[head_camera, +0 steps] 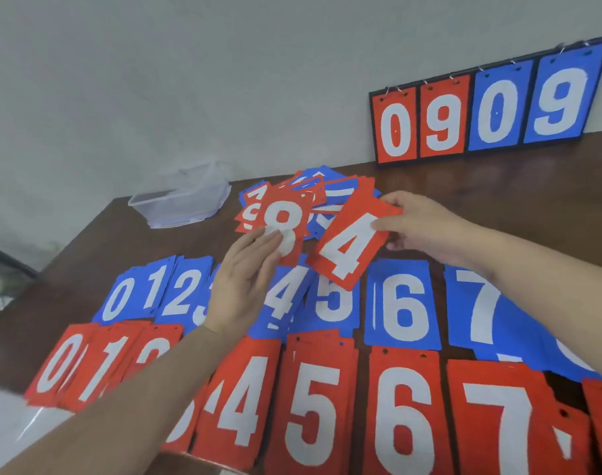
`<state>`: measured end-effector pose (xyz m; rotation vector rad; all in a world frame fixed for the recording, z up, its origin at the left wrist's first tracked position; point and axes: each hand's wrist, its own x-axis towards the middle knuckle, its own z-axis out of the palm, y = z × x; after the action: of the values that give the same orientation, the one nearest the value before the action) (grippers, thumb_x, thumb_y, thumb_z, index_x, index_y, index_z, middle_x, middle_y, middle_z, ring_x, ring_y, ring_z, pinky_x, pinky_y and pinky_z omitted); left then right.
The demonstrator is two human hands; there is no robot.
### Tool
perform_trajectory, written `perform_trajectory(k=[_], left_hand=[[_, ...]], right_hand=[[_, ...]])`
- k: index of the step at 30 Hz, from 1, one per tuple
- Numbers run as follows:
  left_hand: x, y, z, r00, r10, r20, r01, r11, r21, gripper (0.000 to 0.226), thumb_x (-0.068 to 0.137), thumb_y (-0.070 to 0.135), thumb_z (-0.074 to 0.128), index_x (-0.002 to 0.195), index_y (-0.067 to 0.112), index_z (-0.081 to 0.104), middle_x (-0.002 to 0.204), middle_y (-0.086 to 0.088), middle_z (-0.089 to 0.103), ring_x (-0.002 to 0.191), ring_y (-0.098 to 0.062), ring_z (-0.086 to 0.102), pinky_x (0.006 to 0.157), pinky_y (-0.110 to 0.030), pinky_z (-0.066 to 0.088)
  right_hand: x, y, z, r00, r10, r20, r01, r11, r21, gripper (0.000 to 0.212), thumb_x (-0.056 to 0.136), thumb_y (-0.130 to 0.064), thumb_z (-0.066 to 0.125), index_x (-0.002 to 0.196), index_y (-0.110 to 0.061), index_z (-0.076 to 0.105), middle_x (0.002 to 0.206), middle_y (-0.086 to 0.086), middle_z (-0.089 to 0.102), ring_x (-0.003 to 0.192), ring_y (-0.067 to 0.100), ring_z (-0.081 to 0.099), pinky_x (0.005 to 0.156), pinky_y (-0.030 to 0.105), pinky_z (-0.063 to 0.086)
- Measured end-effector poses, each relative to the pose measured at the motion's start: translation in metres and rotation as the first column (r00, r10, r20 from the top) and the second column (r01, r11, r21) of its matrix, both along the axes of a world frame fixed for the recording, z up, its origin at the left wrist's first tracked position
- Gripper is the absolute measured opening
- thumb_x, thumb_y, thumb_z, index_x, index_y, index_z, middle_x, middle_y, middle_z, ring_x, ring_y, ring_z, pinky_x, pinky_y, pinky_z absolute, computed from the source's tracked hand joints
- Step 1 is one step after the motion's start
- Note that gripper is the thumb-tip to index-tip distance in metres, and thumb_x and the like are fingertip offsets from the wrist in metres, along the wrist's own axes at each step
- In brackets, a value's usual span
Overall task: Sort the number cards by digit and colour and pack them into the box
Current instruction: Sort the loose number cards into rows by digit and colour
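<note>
The right hand (426, 231) pinches a red 4 card (351, 245) by its top edge, above the blue cards. The left hand (244, 279) lies flat with straight fingers on a red 8 card (284, 221) atop the mixed pile (330, 190). The clear box (179, 200) sits far left on the table (498, 207).

Dark brown wooden tabletop (498, 207) set against plain pale grey wall (190, 80). Wall bare, evenly lit, soft diffuse light, no hard shadows. Tabletop's left edge runs diagonally toward lower left. Beyond it, at far left, dark frame (5, 262) with blurred greenery behind, details unclear.
</note>
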<state>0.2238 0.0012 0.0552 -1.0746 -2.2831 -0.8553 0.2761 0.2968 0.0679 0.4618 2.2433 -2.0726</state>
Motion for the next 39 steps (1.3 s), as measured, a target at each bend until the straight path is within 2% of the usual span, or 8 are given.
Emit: perform_trajectory(k=[4, 10, 15, 20, 23, 28, 34, 39], left_hand=[[0.017, -0.004, 0.006, 0.986, 0.107, 0.126, -0.118, 0.99, 0.082, 0.042, 0.092, -0.011, 0.06, 0.119, 0.019, 0.071, 0.137, 0.005, 0.06, 0.129, -0.008, 0.053, 0.101, -0.026, 0.05], [0.034, -0.01, 0.028, 0.873, 0.183, 0.453, -0.29, 0.94, 0.179, 0.057, 0.093, -0.008, 0.055, 0.117, 0.043, 0.063, 0.159, 0.01, 0.032, 0.139, 0.006, 0.035, 0.081, 0.001, 0.042], [0.031, -0.042, 0.026, 0.759, 0.111, 0.641, -0.371, 0.883, 0.287, 0.048, 0.095, -0.004, 0.056, 0.112, 0.04, 0.067, 0.113, 0.017, 0.07, 0.093, 0.006, 0.068, 0.08, -0.016, 0.057], [0.023, -0.093, 0.015, 0.662, 0.083, 0.745, -0.42, 0.864, 0.277, 0.047, 0.096, 0.002, 0.058, 0.104, 0.047, 0.069, 0.108, 0.012, 0.071, 0.077, -0.022, 0.065, 0.063, -0.026, 0.051], [0.024, -0.125, 0.013, 0.657, 0.046, 0.752, -0.396, 0.871, 0.292, 0.048, 0.095, 0.001, 0.058, 0.107, 0.045, 0.069, 0.108, 0.015, 0.07, 0.069, -0.012, 0.06, 0.057, -0.022, 0.048], [0.026, -0.164, 0.016, 0.632, -0.058, 0.773, -0.3, 0.901, 0.314, 0.046, 0.096, 0.001, 0.057, 0.119, 0.04, 0.066, 0.108, 0.034, 0.058, 0.093, 0.018, 0.06, 0.07, -0.013, 0.054], [0.028, -0.194, 0.007, 0.526, -0.155, 0.836, -0.324, 0.872, 0.366, 0.046, 0.099, 0.003, 0.057, 0.118, 0.044, 0.066, 0.101, 0.033, 0.06, 0.098, 0.005, 0.061, 0.083, -0.023, 0.056], [0.03, -0.21, 0.003, 0.484, -0.199, 0.852, -0.342, 0.853, 0.394, 0.035, 0.098, 0.01, 0.06, 0.098, 0.043, 0.071, 0.083, 0.035, 0.067, 0.082, 0.006, 0.066, 0.065, -0.015, 0.055]], right_hand=[[-0.003, -0.018, -0.012, 0.993, 0.113, 0.035, -0.109, 0.988, -0.107, 0.027, 0.097, -0.022, 0.066, 0.122, -0.013, 0.063, 0.107, 0.003, 0.077, 0.101, 0.02, 0.074, 0.094, 0.038, 0.058], [-0.002, -0.042, -0.007, 0.99, 0.124, 0.071, -0.121, 0.991, -0.051, 0.025, 0.098, -0.026, 0.065, 0.12, -0.014, 0.064, 0.102, -0.002, 0.078, 0.095, 0.017, 0.076, 0.091, 0.039, 0.059], [0.002, -0.066, 0.001, 0.996, 0.064, 0.069, -0.069, 0.996, 0.065, 0.033, 0.098, -0.026, 0.064, 0.124, -0.007, 0.061, 0.107, 0.008, 0.077, 0.103, 0.026, 0.074, 0.1, 0.045, 0.054], [0.011, -0.111, 0.003, 0.995, 0.034, 0.091, -0.043, 0.994, 0.103, 0.018, 0.097, -0.022, 0.062, 0.109, -0.009, 0.064, 0.1, 0.015, 0.074, 0.078, 0.022, 0.072, 0.072, 0.033, 0.057], [0.018, -0.143, 0.001, 0.992, 0.053, 0.112, -0.068, 0.988, 0.138, 0.013, 0.097, -0.016, 0.063, 0.109, -0.016, 0.06, 0.087, 0.014, 0.072, 0.069, 0.024, 0.065, 0.065, 0.033, 0.053], [0.028, -0.191, 0.003, 0.992, 0.019, 0.128, -0.055, 0.957, 0.284, 0.023, 0.094, -0.011, 0.068, 0.105, -0.027, 0.056, 0.083, 0.01, 0.072, 0.057, 0.019, 0.063, 0.056, 0.029, 0.054], [0.041, -0.239, 0.002, 0.983, 0.079, 0.165, -0.156, 0.835, 0.528, 0.035, 0.092, -0.015, 0.067, 0.119, -0.036, 0.057, 0.101, 0.001, 0.071, 0.059, 0.014, 0.069, 0.065, 0.032, 0.062], [0.047, -0.263, -0.007, 0.978, 0.114, 0.176, -0.208, 0.636, 0.743, 0.034, 0.09, -0.02, 0.067, 0.115, -0.037, 0.053, 0.106, -0.004, 0.065, 0.074, 0.011, 0.064, 0.062, 0.026, 0.051]])
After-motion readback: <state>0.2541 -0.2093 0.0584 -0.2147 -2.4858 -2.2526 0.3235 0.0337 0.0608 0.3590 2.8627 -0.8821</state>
